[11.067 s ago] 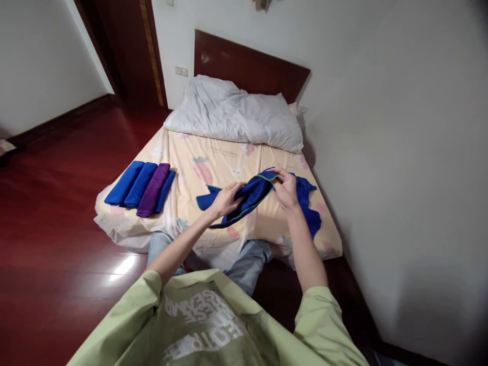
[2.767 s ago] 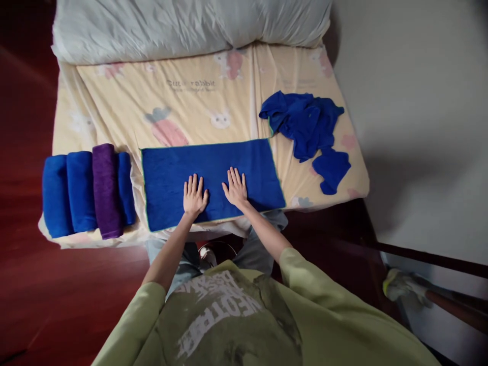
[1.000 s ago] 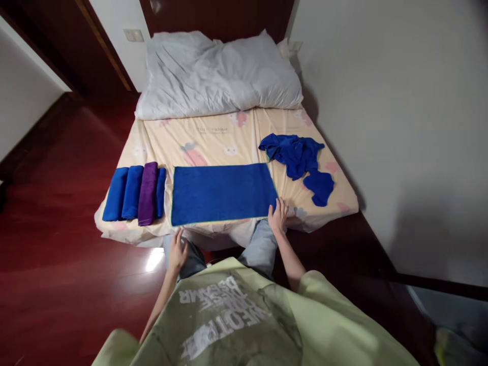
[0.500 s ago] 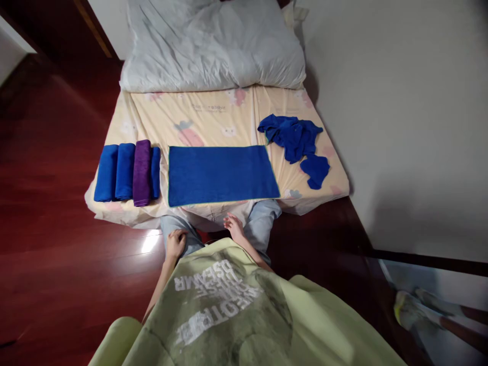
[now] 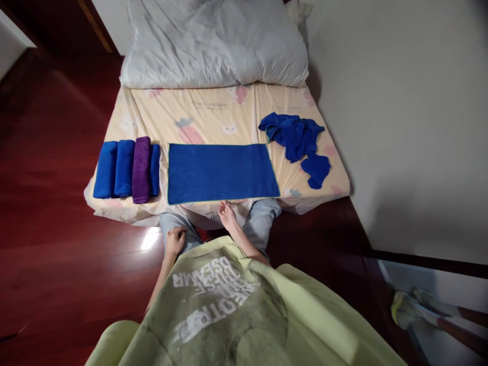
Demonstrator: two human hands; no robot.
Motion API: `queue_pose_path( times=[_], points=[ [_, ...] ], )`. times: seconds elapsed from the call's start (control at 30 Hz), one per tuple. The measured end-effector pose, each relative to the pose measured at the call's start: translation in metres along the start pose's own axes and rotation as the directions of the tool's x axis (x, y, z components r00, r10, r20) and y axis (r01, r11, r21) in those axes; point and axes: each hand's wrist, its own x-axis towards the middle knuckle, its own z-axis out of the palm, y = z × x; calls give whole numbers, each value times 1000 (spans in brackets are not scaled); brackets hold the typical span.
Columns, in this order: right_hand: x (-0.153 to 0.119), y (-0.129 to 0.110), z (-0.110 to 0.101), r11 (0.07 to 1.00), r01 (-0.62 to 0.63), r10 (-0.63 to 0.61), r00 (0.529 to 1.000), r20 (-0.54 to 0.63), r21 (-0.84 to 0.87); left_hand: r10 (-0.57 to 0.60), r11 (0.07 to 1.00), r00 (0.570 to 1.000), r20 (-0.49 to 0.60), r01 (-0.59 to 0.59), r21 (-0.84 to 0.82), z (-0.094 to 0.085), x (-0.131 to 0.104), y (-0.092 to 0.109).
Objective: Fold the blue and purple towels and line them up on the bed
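Observation:
A blue towel [image 5: 223, 173] with a thin green-yellow hem lies flat at the front of the bed. My right hand [image 5: 227, 216] is just below the towel's near edge, fingers loosely bent; nothing shows in it. On my left thigh rests my left hand [image 5: 176, 241], its fingers curled in and nothing visible inside. Left of the flat towel, several rolled or folded cloths lie side by side: a blue one [image 5: 105, 170], another blue one [image 5: 124, 169], a purple one [image 5: 142, 170] and a narrower blue one [image 5: 154, 170].
Crumpled blue cloths [image 5: 293, 134] lie at the bed's right side, with a smaller blue cloth [image 5: 316, 170] in front. A grey-white quilt [image 5: 217, 46] is heaped across the back of the patterned bed sheet [image 5: 213, 114]. A wall [image 5: 400, 127] borders the right side.
My right hand has moved forward and slightly left, closer to the towel's near edge, and its fingers have drawn closer together. My left hand stays on my thigh.

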Motion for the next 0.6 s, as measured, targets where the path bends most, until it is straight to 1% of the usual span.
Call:
queue_pose_path(
  times=[0.1,0.3,0.43,0.6],
  points=[
    [3,1,4,996,-13,14,1000,-9,83,-10,1000,1000,8,10,13,0,0,1],
    [13,-1,12,968,-67,77,996,-34,244,9,999,1000,9,-10,34,0,1,1],
    [18,-4,14,954,-85,96,995,-23,287,17,999,1000,6,-18,51,-1,2,1],
    [22,-10,21,935,-110,113,994,11,336,-6,997,1000,29,4,71,-3,1,5]
  ],
)
